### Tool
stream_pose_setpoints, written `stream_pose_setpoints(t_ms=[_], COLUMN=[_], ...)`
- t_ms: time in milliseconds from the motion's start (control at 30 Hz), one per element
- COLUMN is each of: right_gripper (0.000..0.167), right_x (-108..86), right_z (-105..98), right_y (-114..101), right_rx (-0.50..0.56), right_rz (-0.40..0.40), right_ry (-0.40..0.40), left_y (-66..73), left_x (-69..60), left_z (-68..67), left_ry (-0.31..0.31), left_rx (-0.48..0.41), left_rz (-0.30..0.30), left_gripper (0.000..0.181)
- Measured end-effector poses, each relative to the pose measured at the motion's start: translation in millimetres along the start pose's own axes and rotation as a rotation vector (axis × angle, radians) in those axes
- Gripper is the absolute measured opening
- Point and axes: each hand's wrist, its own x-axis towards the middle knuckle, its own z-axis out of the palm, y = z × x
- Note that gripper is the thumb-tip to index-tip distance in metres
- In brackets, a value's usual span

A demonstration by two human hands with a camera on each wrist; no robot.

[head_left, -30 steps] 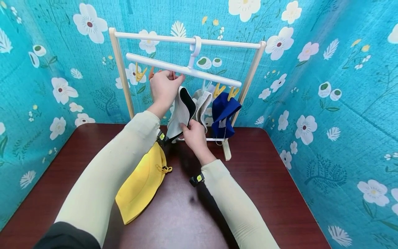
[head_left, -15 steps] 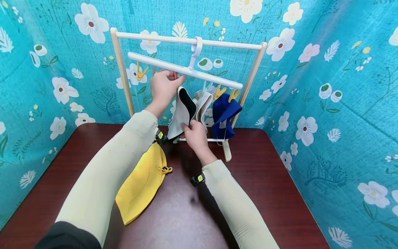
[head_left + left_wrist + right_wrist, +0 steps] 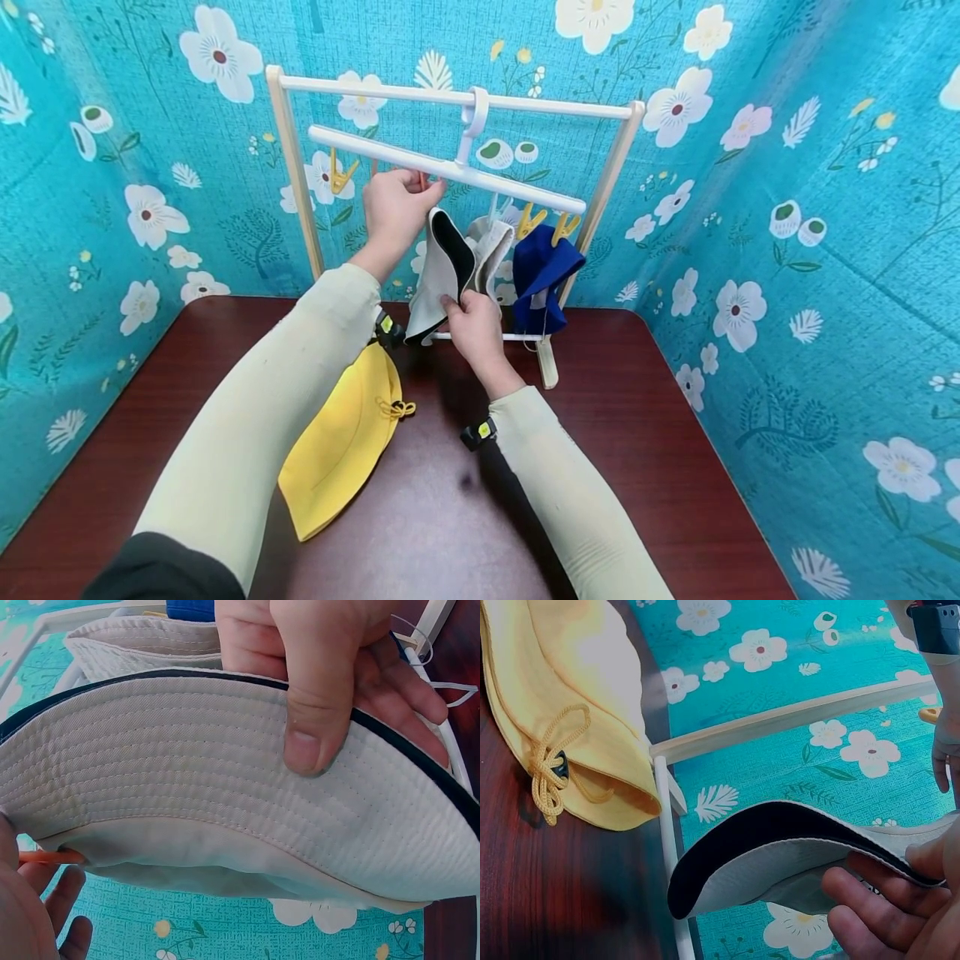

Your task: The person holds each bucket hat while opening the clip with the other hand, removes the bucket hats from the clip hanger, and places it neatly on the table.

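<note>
My left hand (image 3: 397, 212) pinches an orange clothespin (image 3: 52, 857) under the bar of a white hanger (image 3: 375, 152). Beside the clothespin's tip hangs a pale bucket hat (image 3: 180, 750) with stitched rows on its brim and a dark inner side. My right hand (image 3: 477, 329) grips that brim; its thumb (image 3: 307, 742) lies on the pale face, with fingers behind. Whether the clothespin bites the cloth is hard to see. Just right of it hang another pale hat (image 3: 492, 254), on a light blue clothespin, and a dark blue hat (image 3: 542, 275), on yellow clothespins (image 3: 529, 221).
The hanger tilts down to the right on a wooden rack (image 3: 292, 175). A yellow hat (image 3: 345, 450) with a cord lies on the dark red table (image 3: 615, 467), under my left forearm. Another yellow clothespin (image 3: 340, 175) hangs at the hanger's left end. Flowered curtains stand behind and beside.
Both hands keep nearly the same place. The brim in my right hand has shifted very slightly to the right.
</note>
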Motion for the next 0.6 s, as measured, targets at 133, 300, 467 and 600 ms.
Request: stream_pose_setpoints(t_ms=[133,300,467,600], right_gripper=[0.044,0.045,0.042,0.041], right_x=[-0.1,-2.0,-3.5,-4.8], right_z=[-0.7,-2.5,-4.2,-5.8], right_y=[1.7,2.1,3.0,3.8], right_rx=[-0.070,-0.111,-0.104,-0.112], right_rz=[-0.044,-0.063,-0.063,-0.060], right_ry=[0.058,0.097,0.103,0.108], left_y=[-0.2,1.1,2.5,2.3], left_x=[0.0,-0.6,-2.3,-3.1], left_z=[0.2,0.0,0.8,1.9], left_ry=[-0.003,-0.008,-0.014,-0.018], left_rx=[0.012,0.040,0.036,0.033], left_rz=[0.001,0.008,0.032,0.038], left_gripper=[0.031,0.033,0.035,0.038])
